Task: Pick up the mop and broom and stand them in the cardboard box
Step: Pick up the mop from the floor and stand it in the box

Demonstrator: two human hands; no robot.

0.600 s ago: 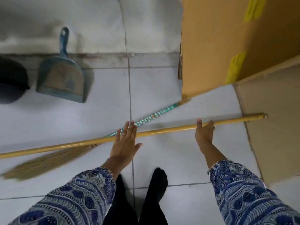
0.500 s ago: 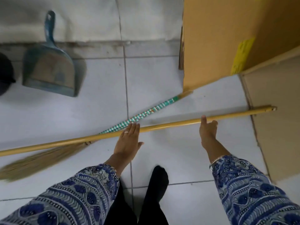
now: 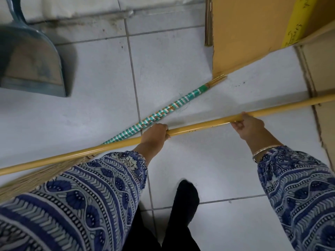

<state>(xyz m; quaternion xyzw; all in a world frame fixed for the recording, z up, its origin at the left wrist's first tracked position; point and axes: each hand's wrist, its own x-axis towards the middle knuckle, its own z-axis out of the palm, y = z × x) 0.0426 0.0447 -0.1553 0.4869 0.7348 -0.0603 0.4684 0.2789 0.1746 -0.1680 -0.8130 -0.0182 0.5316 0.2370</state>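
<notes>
Both hands closed around the yellow mop handle [image 3: 199, 125] above the tiled floor [image 3: 181, 60].

The left hand [image 3: 155, 134] and right hand [image 3: 251, 125] each wrap the pole; its mop end lies out of view, left. The broom [image 3: 163, 113] lies beneath, its tip apparently touching the cardboard box [image 3: 244, 29], far right. A dustpan [image 3: 30, 60] leans far left.

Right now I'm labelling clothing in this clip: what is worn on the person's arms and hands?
Both arms wear loose long sleeves in blue, white and grey with floral and chevron bands. The left hand and right hand are bare, ungloved. A thin silver bangle circles the right wrist.
</notes>
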